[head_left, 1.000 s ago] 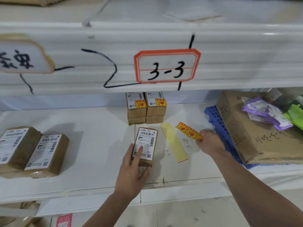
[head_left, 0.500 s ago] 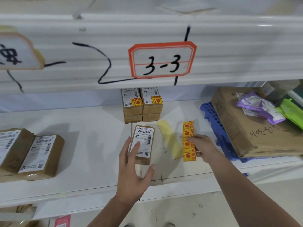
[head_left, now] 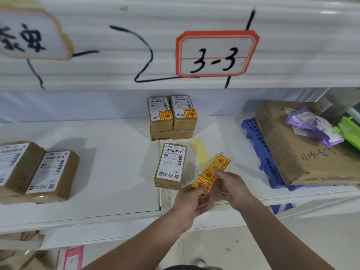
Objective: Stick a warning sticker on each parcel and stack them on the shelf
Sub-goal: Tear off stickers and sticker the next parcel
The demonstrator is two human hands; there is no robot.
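Note:
A brown parcel with a white shipping label lies flat near the front of the white shelf. Just right of it, both hands hold a strip of yellow-and-red warning stickers above the shelf edge. My left hand pinches the strip's lower end; my right hand pinches it near the middle. Behind the parcel stands a stack of parcels, the top two carrying warning stickers. Two more parcels without stickers lie at the left.
A pale yellow backing strip lies on the shelf behind the stickers. At the right, a large cardboard box rests on a blue plastic pallet, with purple and green bags on top. A "3-3" tag hangs above.
My left hand left the parcel and moved right to take the lower end of the sticker strip. My right hand brought the strip down and toward me.

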